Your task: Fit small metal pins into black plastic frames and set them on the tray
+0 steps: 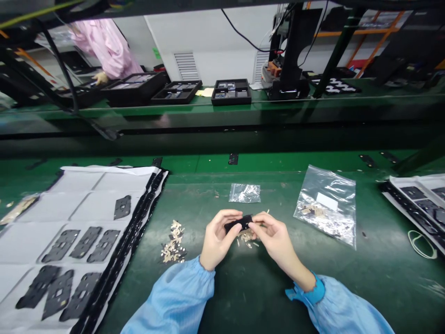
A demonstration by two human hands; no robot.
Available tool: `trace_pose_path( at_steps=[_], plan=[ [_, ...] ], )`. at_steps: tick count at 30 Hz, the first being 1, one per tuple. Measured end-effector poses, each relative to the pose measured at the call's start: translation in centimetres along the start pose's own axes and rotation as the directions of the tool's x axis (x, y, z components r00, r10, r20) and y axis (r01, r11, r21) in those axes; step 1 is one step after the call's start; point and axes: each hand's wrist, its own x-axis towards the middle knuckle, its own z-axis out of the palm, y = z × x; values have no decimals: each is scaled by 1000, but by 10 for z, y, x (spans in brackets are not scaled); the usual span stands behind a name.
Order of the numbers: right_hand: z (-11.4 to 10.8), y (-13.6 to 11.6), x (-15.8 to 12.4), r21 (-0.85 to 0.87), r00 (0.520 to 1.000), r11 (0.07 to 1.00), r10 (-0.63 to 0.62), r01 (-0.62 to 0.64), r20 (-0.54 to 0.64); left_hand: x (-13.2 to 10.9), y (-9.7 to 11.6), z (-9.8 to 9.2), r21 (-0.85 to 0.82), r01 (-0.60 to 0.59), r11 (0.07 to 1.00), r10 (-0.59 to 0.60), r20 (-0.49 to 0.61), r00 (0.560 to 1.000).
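Note:
A small black plate-like part (239,223) is held up over the green bench by both hands. My left hand (219,234) has its fingers and thumb closed on the part's left end. At the other end, my right hand (273,232) pinches it with thumb and fingers. Just under the hands lies a pile of small tan pieces (247,237), partly covered by them. To the left is a second heap of tan and dark small pieces (174,245). Beyond the hands sits a little clear bag (244,193).
A larger clear zip bag (326,206) of small pieces lies right. A white divided tray (86,204) at left bears several black plates (96,246); another tray (422,204) stands far right, near a pale loop (422,244). Across the bench, someone in a pink sleeve (116,51) works near black boxes (231,93).

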Motion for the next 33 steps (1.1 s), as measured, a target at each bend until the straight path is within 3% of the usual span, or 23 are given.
trace_pose_path(
  at_steps=[4,12,18,24,27,29,31,33],
  plan=[
    [-4,-5,-2,-255,985,954,-134,157,106,0,1,-1,137,-97,986,96,10,995],
    [-13,-11,-2,-548,887,698,-344,462,309,1,5,-3,358,-246,901,227,95,969],
    [-20,-12,-5,-692,810,422,-323,586,489,0,9,-1,451,-315,835,289,128,949],
    [-16,-15,-7,-761,794,247,-295,600,531,0,8,1,514,-365,776,328,164,930],
    [-15,-13,-7,-770,794,228,-307,596,524,-1,7,0,543,-403,736,355,197,914],
    [-15,-12,-7,-763,801,267,-316,589,508,-3,7,-2,569,-429,701,360,237,902],
    [-13,-13,-7,-738,822,367,-327,566,467,-4,5,-4,603,-461,651,367,282,887],
    [-9,-15,-6,-680,866,537,-330,500,377,-6,2,-6,633,-500,591,388,320,864]
  ],
)
